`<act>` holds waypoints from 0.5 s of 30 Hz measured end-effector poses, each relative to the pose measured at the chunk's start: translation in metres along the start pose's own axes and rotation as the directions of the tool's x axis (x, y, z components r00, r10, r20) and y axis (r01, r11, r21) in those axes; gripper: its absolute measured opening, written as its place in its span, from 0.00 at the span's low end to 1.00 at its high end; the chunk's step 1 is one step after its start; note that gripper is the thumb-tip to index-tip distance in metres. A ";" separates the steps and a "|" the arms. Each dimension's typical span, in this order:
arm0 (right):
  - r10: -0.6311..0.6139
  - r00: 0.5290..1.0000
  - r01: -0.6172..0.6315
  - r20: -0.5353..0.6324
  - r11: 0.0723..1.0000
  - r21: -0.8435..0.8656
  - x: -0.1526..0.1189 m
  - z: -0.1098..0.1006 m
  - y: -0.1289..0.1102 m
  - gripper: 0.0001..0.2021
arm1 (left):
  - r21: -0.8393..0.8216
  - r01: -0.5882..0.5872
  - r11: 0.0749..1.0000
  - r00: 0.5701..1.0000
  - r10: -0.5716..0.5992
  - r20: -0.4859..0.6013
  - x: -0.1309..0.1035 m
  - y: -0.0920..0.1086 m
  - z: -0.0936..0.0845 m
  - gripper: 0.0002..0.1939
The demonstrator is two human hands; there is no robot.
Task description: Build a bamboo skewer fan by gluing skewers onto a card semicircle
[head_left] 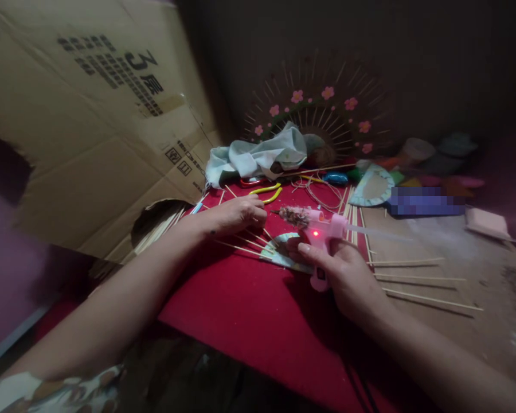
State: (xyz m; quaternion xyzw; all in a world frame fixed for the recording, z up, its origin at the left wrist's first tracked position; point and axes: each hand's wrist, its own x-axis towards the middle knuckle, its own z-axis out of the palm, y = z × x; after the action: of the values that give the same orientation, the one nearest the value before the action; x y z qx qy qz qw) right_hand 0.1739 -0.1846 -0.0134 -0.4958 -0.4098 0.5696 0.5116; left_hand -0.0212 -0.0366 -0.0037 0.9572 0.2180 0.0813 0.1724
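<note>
While hand (pixel 356 278) grips glue gun (pixel 322 238), cardboard (pixel 90 115) ("3层")

The garment (pixel 69 394) was patterned in white, brown and dull green. Both forearms (pixel 133 298) were bare; a small dark spot (pixel 213 232) marked the left wrist (pixel 207 223).

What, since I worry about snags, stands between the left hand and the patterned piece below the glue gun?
Only thin sticks show between the left hand and the patterned piece. The glue gun and right hand partly cover the piece from the other side.
</note>
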 end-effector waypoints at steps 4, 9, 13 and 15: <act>0.008 1.000 -0.009 -0.009 1.000 -0.023 0.000 -0.001 0.003 0.16 | 0.071 -0.050 0.996 0.999 0.051 -0.008 -0.003 -0.001 0.002 0.13; -0.004 1.000 0.004 0.000 1.000 -0.004 0.000 0.000 0.002 0.16 | 0.075 -0.046 0.996 0.997 0.051 -0.064 -0.007 -0.002 0.006 0.15; 0.009 1.000 -0.009 -0.005 1.000 -0.009 0.000 0.000 0.001 0.18 | 0.124 -0.077 0.989 0.994 0.086 -0.073 -0.010 -0.001 0.007 0.11; 0.027 1.000 -0.027 -0.011 1.000 -0.009 -0.001 0.000 0.001 0.18 | 0.147 -0.069 0.987 0.994 0.081 -0.075 -0.011 0.004 0.007 0.08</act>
State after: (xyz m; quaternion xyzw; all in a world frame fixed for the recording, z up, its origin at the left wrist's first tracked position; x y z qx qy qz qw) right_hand 0.1732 -0.1853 -0.0145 -0.5068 -0.4028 0.5719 0.5038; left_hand -0.0281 -0.0466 -0.0093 0.9706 0.1939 0.1104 0.0905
